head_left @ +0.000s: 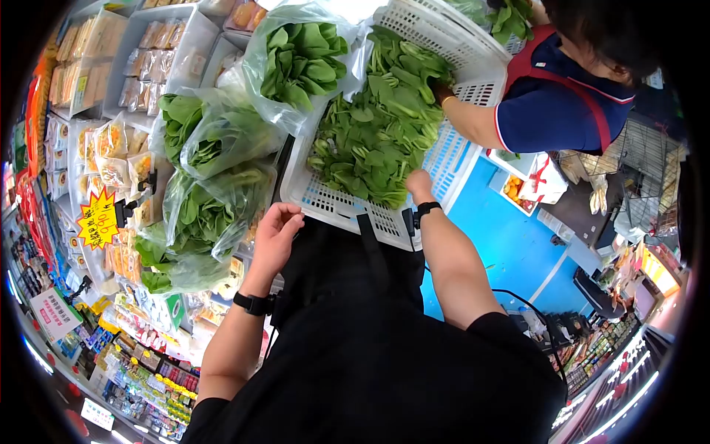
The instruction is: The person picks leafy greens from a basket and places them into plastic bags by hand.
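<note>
Right hand (419, 183) at the greens' (377, 126) edge!
They're heaped in the crate (299, 177), presumably so its walls contain them; the right curls, grip unclear; left hand (277, 233) hovers half-open, empty, near the bags (244, 140).

From my remote seat, I'm holding my left hand (275, 237) raised and loosely curled, its fingers (284, 212) bending near the thumb (293, 225). The left forearm (228, 354) is stretching back below them. My right hand (419, 185) is curling inward, fingertips hiding, its forearm (452, 255) slanting behind them.
</note>
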